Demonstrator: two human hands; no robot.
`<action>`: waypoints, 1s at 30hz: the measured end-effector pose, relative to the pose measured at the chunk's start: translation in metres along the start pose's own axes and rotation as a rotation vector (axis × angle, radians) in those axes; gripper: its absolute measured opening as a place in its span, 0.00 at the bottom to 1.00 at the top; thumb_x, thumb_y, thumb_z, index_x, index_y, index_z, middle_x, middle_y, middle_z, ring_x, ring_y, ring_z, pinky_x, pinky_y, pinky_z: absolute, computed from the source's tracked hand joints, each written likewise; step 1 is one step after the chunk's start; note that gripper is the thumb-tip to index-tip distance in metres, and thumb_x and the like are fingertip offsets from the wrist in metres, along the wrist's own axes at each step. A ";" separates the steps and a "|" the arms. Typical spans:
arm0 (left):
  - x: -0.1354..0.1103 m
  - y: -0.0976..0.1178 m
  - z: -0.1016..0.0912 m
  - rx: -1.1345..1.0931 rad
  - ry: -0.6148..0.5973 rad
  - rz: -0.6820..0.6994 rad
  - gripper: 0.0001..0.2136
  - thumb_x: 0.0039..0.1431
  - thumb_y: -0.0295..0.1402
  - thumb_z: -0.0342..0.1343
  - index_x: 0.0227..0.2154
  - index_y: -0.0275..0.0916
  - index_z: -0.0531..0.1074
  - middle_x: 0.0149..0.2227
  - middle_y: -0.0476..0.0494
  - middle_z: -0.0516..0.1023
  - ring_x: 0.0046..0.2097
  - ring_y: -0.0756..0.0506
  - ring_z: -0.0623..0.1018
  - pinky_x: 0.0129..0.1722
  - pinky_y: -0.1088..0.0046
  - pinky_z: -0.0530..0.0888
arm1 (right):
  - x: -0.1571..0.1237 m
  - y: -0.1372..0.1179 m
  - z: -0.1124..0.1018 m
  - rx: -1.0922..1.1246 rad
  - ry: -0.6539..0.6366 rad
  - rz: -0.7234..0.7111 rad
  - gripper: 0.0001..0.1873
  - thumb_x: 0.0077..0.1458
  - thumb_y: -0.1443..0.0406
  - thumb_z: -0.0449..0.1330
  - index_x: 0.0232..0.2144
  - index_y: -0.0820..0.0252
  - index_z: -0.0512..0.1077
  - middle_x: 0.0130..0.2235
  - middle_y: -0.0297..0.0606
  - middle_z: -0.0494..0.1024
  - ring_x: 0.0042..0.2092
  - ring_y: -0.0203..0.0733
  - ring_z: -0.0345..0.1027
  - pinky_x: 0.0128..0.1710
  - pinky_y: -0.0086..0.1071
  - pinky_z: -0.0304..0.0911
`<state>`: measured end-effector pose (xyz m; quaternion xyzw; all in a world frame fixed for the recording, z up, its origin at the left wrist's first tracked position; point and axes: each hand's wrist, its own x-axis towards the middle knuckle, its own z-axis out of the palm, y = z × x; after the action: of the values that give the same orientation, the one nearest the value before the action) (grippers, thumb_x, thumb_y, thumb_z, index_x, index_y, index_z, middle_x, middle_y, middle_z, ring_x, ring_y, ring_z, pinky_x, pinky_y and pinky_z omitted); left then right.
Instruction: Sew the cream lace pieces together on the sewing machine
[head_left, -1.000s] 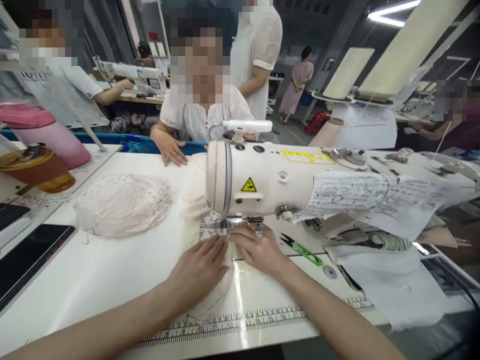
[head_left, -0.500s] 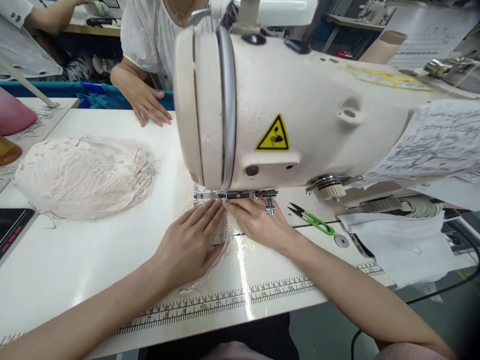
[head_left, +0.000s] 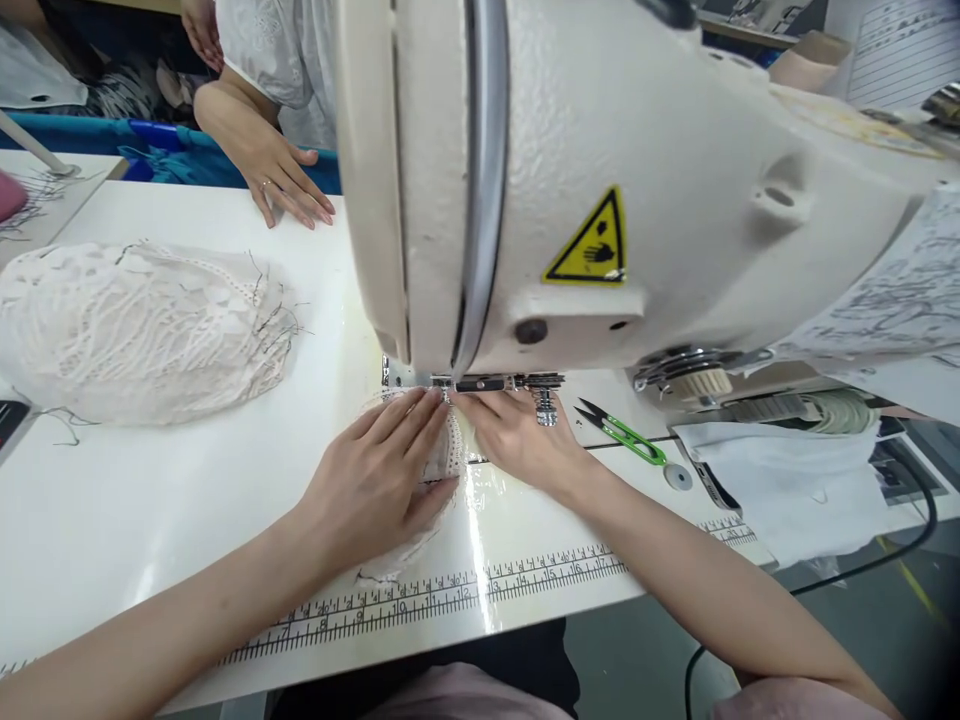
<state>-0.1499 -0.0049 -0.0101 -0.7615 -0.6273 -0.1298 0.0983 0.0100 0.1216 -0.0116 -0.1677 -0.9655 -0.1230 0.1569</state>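
Observation:
A cream sewing machine fills the upper middle of the view. Under its head lies a small pale lace piece on the white table. My left hand lies flat on the lace, fingers stretched toward the presser foot. My right hand presses the lace's right side, fingers flat and close to the foot. The needle itself is hidden behind the machine head.
A heap of pale lace pieces lies at the left. Green thread snips rest right of my right hand, with white cloth beyond. Another person's hand rests on the table's far edge. A printed ruler runs along the near edge.
My head has dropped closer to the machine, so it now fills the view. Both hands stay flat on the lace at the presser foot, fingers slightly further forward.

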 end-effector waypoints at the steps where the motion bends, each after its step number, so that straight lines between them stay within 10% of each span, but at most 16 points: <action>1: 0.000 0.000 0.000 0.004 0.001 -0.004 0.28 0.65 0.43 0.45 0.59 0.26 0.64 0.60 0.33 0.68 0.60 0.35 0.69 0.55 0.56 0.72 | 0.000 0.000 0.001 0.001 -0.008 0.008 0.22 0.60 0.73 0.49 0.53 0.58 0.70 0.45 0.39 0.78 0.42 0.43 0.69 0.49 0.41 0.61; 30: 0.005 0.002 0.007 0.023 0.065 -0.058 0.27 0.65 0.44 0.46 0.59 0.26 0.64 0.57 0.30 0.71 0.60 0.34 0.68 0.55 0.56 0.70 | -0.003 0.007 0.018 0.097 -0.045 0.066 0.26 0.59 0.72 0.50 0.59 0.57 0.63 0.39 0.43 0.79 0.41 0.47 0.71 0.55 0.50 0.59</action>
<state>-0.1463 0.0009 -0.0150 -0.7374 -0.6469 -0.1500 0.1236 0.0104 0.1326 -0.0273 -0.1944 -0.9675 -0.0671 0.1470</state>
